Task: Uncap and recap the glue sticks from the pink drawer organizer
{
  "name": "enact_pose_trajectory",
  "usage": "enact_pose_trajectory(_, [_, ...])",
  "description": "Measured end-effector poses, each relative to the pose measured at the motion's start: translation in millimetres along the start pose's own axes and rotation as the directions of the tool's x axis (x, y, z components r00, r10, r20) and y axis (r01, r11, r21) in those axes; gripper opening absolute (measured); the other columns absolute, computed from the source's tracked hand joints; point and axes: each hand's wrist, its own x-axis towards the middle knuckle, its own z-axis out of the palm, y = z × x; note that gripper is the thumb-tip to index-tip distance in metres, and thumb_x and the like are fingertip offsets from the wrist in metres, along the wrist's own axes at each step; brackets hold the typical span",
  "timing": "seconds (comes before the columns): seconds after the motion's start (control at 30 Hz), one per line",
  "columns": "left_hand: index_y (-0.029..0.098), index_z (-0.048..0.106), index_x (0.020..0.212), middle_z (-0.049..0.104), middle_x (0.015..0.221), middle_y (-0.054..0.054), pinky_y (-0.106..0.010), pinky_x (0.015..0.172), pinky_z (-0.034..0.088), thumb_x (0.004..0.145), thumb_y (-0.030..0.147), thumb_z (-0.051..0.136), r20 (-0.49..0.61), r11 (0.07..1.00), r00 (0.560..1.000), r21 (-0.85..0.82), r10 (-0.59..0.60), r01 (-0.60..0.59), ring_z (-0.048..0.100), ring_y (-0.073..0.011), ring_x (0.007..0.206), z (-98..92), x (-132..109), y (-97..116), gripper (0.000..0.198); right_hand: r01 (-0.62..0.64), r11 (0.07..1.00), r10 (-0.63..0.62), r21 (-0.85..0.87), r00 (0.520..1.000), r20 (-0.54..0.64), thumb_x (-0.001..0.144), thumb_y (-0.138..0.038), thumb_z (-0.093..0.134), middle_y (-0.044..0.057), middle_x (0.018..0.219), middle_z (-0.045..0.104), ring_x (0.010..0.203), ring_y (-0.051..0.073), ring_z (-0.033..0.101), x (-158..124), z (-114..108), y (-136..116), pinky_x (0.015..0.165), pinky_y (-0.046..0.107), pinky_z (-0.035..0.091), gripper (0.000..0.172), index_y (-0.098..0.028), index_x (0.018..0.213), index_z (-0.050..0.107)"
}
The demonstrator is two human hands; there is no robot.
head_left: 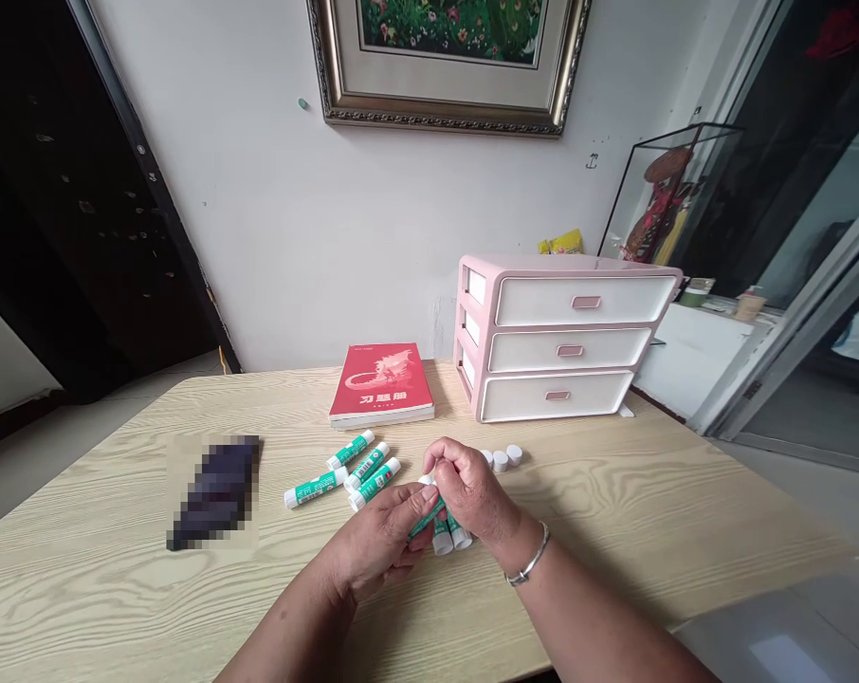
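Note:
My left hand (pixel 379 536) is closed round a green glue stick (pixel 426 520), which points up and away from me. At the stick's white top end, my right hand (pixel 472 489) is closed in a pinch; its fingers partly hide that end. Two more glue sticks (pixel 450 533) lie just under my hands, largely covered by them. Several white caps (pixel 501 461) sit on the table beyond my right hand. Left of my hands lies a loose group of several green glue sticks with white ends (pixel 367 467).
A wooden table (pixel 578 550) carries everything. Behind the glue sticks lies a red book (pixel 383 379). To its right stands a pink and white three-drawer box (pixel 564 346), all drawers closed. A dark pixelated object (pixel 220 493) is at left. The wall is behind.

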Motion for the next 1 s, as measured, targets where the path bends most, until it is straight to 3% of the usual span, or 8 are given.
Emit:
enact_pose_trajectory(0.23, [0.018, 0.055, 0.091, 0.040, 0.055, 0.009, -0.014, 0.031, 0.014, 0.092, 0.061, 0.053, 0.084, 0.997, 0.996, -0.069, -0.010, 0.016, 0.018, -0.0029, 0.039, -0.5, -3, 3, 0.044, 0.077, 0.997, -0.077, 0.013, 0.997, 0.028, 0.087, -0.019, 0.044, -0.008, 0.051, 0.051, 0.038, 0.009, 0.054, -4, -5, 0, 0.036, 0.016, 0.040, 0.014, -0.020, 0.082, 0.058])
enact_pose_trajectory(0.53, [0.018, 0.055, 0.089, 0.040, 0.053, 0.010, -0.013, 0.030, 0.013, 0.087, 0.063, 0.058, 0.090, 0.997, 0.996, -0.074, -0.011, 0.017, 0.018, -0.0025, 0.038, 2.0, -8, 6, 0.046, 0.152, 0.988, -0.150, -0.024, 0.987, 0.061, 0.089, -0.022, 0.042, -0.007, 0.049, 0.050, 0.039, 0.011, 0.053, -6, -7, 2, 0.039, 0.019, 0.037, 0.014, -0.022, 0.085, 0.056])
enact_pose_trajectory(0.63, [0.018, 0.056, 0.089, 0.037, 0.051, 0.010, -0.015, 0.030, 0.012, 0.083, 0.068, 0.059, 0.091, 0.998, 0.996, -0.057, -0.025, 0.030, 0.015, -0.0030, 0.037, -1.3, -12, 6, 0.050, 0.146, 0.982, -0.168, -0.123, 0.967, -0.189, 0.088, -0.023, 0.040, -0.006, 0.053, 0.048, 0.044, 0.012, 0.048, 2, -29, 11, 0.045, 0.022, 0.036, 0.016, -0.023, 0.081, 0.054])
enact_pose_trajectory(0.73, [0.017, 0.059, 0.091, 0.036, 0.052, 0.010, -0.018, 0.034, 0.021, 0.084, 0.072, 0.052, -0.110, 0.994, 0.990, 0.073, 0.092, -0.084, 0.021, -0.0052, 0.039, -10.1, -14, 9, 0.055, 0.053, 0.967, -0.178, -0.250, 0.841, -0.511, 0.087, -0.024, 0.038, -0.006, 0.052, 0.042, 0.047, 0.013, 0.042, 15, -54, 13, 0.047, 0.024, 0.032, 0.016, -0.024, 0.081, 0.053])
enact_pose_trajectory(0.77, [0.017, 0.060, 0.094, 0.038, 0.053, 0.009, -0.019, 0.037, 0.026, 0.086, 0.072, 0.050, -0.214, 0.978, 0.964, 0.170, 0.159, -0.124, 0.026, -0.0063, 0.040, -14.0, -14, 10, 0.056, 0.006, 0.954, -0.174, -0.300, 0.826, -0.537, 0.088, -0.026, 0.038, -0.005, 0.053, 0.043, 0.048, 0.014, 0.043, 19, -59, 13, 0.049, 0.025, 0.032, 0.016, -0.024, 0.084, 0.054])
enact_pose_trajectory(0.83, [0.018, 0.062, 0.100, 0.046, 0.059, 0.006, -0.022, 0.046, 0.036, 0.090, 0.069, 0.047, -0.396, 0.898, 0.871, 0.426, 0.292, -0.108, 0.040, -0.0097, 0.047, -22.6, -11, 11, 0.054, -0.079, 0.908, -0.153, -0.410, 0.851, -0.502, 0.090, -0.030, 0.040, -0.003, 0.059, 0.051, 0.054, 0.017, 0.049, 24, -62, 12, 0.054, 0.027, 0.035, 0.020, -0.022, 0.096, 0.057])
enact_pose_trajectory(0.93, [0.021, 0.064, 0.107, 0.064, 0.076, -0.002, -0.028, 0.061, 0.042, 0.091, 0.064, 0.049, -0.523, 0.668, 0.738, 0.732, 0.426, 0.133, 0.061, -0.0195, 0.068, -34.1, -6, 8, 0.048, -0.128, 0.822, -0.097, -0.555, 0.929, -0.358, 0.095, -0.035, 0.041, 0.003, 0.075, 0.065, 0.070, 0.021, 0.060, 25, -55, 16, 0.066, 0.030, 0.042, 0.031, -0.019, 0.118, 0.055])
enact_pose_trajectory(1.0, [0.023, 0.066, 0.106, 0.070, 0.087, -0.005, -0.031, 0.066, 0.042, 0.091, 0.059, 0.049, -0.519, 0.489, 0.711, 0.827, 0.475, 0.277, 0.065, -0.0250, 0.080, -38.1, -3, 1, 0.043, -0.123, 0.764, -0.060, -0.634, 0.964, -0.259, 0.097, -0.034, 0.042, 0.007, 0.088, 0.070, 0.084, 0.023, 0.064, 24, -51, 22, 0.075, 0.031, 0.044, 0.035, -0.018, 0.127, 0.052])
